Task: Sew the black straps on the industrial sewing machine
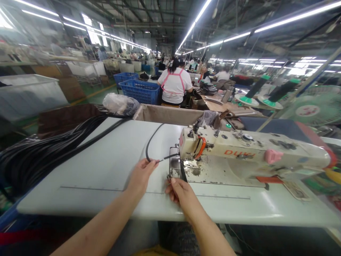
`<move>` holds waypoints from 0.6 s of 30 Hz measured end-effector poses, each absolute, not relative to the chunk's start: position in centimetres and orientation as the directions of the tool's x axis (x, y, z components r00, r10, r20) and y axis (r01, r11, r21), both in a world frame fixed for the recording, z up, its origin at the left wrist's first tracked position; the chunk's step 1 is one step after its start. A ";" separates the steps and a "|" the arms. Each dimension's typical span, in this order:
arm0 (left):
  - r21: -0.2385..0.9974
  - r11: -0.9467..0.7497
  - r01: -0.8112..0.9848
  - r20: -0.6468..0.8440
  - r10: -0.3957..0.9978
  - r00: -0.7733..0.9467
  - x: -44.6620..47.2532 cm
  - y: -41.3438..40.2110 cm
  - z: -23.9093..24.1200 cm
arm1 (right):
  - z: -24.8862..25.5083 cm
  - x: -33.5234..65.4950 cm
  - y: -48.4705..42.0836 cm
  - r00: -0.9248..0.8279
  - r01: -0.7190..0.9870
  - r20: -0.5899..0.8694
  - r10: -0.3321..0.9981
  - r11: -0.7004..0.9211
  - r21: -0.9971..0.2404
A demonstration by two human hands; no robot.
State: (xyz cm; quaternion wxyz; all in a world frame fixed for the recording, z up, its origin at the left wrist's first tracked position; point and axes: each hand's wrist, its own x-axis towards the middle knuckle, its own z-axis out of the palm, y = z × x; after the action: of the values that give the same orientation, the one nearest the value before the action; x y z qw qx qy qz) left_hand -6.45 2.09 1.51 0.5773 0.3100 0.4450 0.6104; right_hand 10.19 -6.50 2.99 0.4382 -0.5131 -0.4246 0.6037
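A cream industrial sewing machine (239, 153) stands on a white table (106, 167). A thin black strap (149, 142) curves across the table toward the needle plate (174, 167). My left hand (141, 174) pinches the strap just left of the plate. My right hand (181, 193) rests at the front edge of the plate, fingers curled with the tips on the table; what they hold, if anything, is hidden.
A large heap of black straps (34, 156) lies over the table's left end. Behind the table are a cloth-lined bin (165, 113), blue crates (140, 90) and a seated person in white (174, 85). Thread cones (253, 92) and a fan (317, 106) stand at right.
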 end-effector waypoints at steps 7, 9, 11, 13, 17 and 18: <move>0.974 0.038 -0.221 -0.069 0.988 -0.136 -9.2 -1.6 1.0 | 2.8 8.7 -3.5 -0.160 -0.224 -0.347 0.924 -0.376 -0.899; 0.992 0.019 -0.123 -0.034 0.992 -0.119 -10.0 -2.5 0.9 | 2.9 8.3 -2.9 -0.196 -0.246 -0.350 0.916 -0.391 -0.887; 0.996 0.003 -0.085 -0.011 0.995 -0.096 -10.6 -3.3 0.8 | 3.0 7.9 -2.6 -0.245 -0.270 -0.347 0.905 -0.407 -0.873; 0.995 0.000 -0.097 -0.008 0.996 -0.086 -11.0 -3.9 0.9 | 3.2 7.6 -2.4 -0.283 -0.265 -0.326 0.902 -0.400 -0.877; 0.993 0.009 -0.120 -0.019 0.996 -0.085 -11.6 -4.6 1.2 | 3.5 7.3 -2.6 -0.303 -0.212 -0.268 0.914 -0.339 -0.916; 0.994 0.014 -0.111 -0.023 0.996 -0.084 -11.8 -4.6 1.4 | 3.6 7.4 -2.8 -0.294 -0.171 -0.251 0.922 -0.309 -0.936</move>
State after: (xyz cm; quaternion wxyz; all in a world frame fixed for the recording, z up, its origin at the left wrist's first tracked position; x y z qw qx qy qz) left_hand -11.77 -4.60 1.41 0.5099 0.4453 0.4969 0.5430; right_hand 7.42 -2.77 3.60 0.4016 -0.4379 -0.4292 0.6803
